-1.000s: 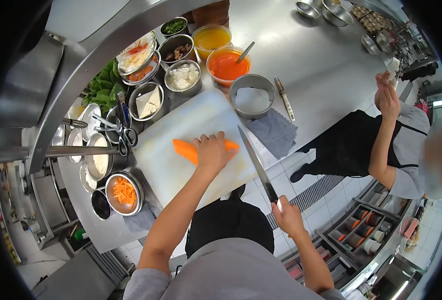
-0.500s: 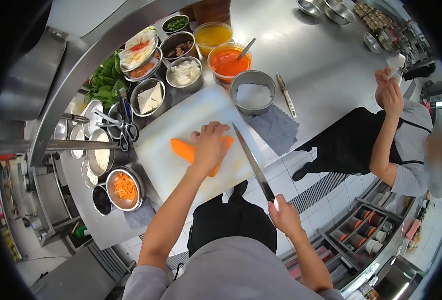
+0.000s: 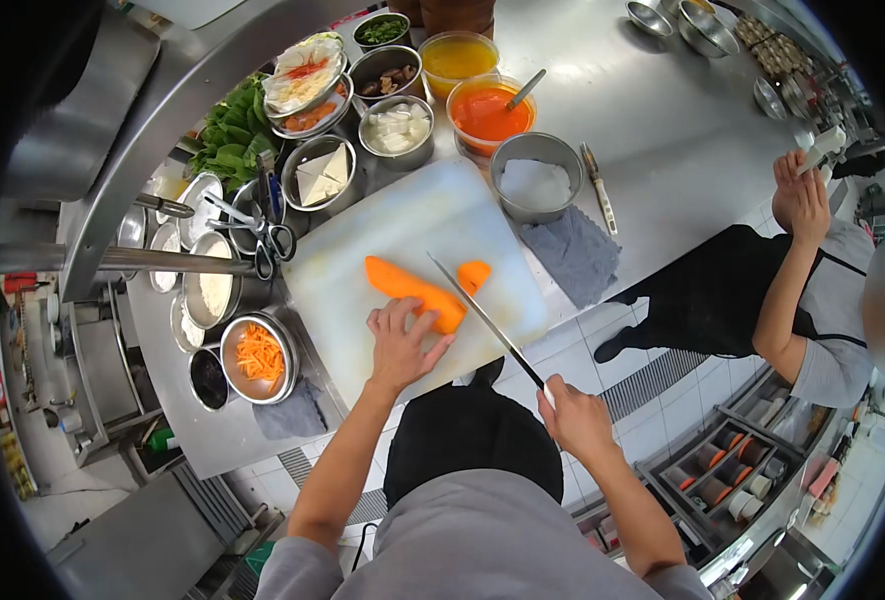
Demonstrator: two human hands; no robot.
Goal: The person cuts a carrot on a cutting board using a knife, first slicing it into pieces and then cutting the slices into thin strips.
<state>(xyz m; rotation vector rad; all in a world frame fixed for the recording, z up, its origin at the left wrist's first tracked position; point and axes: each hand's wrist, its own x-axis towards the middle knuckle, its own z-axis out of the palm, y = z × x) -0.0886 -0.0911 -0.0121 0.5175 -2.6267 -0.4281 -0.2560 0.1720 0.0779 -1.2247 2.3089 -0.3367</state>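
In the head view, the left hand (image 3: pixel 403 345) has slid off the top of the carrot (image 3: pixel 408 283) to its near side, and the right hand (image 3: pixel 573 410) has swung the knife (image 3: pixel 490 325) in from beside the white cutting board (image 3: pixel 413 215) to reach over it. The blade now slants between the carrot and a small orange piece (image 3: pixel 474 274). With the cover of the fingers gone, the carrot's length shows; the work seems to be between cuts, the carrot perhaps being resettled.

The left grip is parted: fingers and thumb are spread, not closed round anything, with the fingertips at the carrot's near edge and seemingly touching it. The right grip is clamped on the knife handle.

The carrot lies flat on the board, just beyond the left grip, its nearer end pointing towards the blade. From the right grip it sits ahead and to the left, well apart from the fist. The small piece is farther out, across the blade from the left grip. A bowl of carrot shreds (image 3: pixel 291 370) stands on the bench (image 3: pixel 653 160), left of the left grip.
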